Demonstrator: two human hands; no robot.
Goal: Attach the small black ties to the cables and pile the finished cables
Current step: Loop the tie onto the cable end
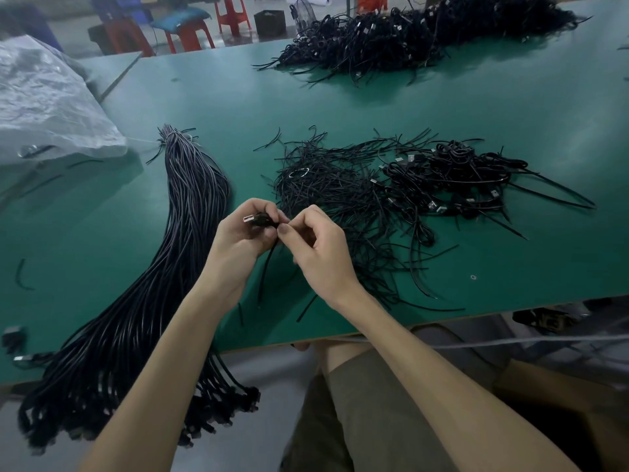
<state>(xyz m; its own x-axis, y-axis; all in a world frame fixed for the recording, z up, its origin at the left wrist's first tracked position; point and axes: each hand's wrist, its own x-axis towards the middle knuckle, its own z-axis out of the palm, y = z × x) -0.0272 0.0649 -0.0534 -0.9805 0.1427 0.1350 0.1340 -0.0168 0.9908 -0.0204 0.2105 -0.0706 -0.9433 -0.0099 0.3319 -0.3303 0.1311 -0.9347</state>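
Head view: gripping a cable (268, 267) by its plug end in the left hand (238, 235), fingers curled round it. Keeping the metal tip pointing left and lifted off the table (476, 107), probably to leave room for working behind the plug. Letting the rest of it trail down toward the near edge.

Pinching the same cable just behind the plug with the right hand (318, 248), thumb and forefinger closed tight. Likely wrapping one of the ties there, though not telling it apart from the dark cable at this size.

Working right beside the ties (326, 192), scattered in a loose heap at the middle of the table. Keeping them just beyond the right hand, seemingly so the next one comes with a short reach.

Feeding from the bundle (177, 253) at the left, running from mid-table down and hanging over the near edge, plugs within easy reach of the left hand.

Stacking finished ones, by the look of it, in the pile (452, 175) right of the ties. Leaving a far pile (408, 32) at the far edge and a bag (44, 103) at the left edge.
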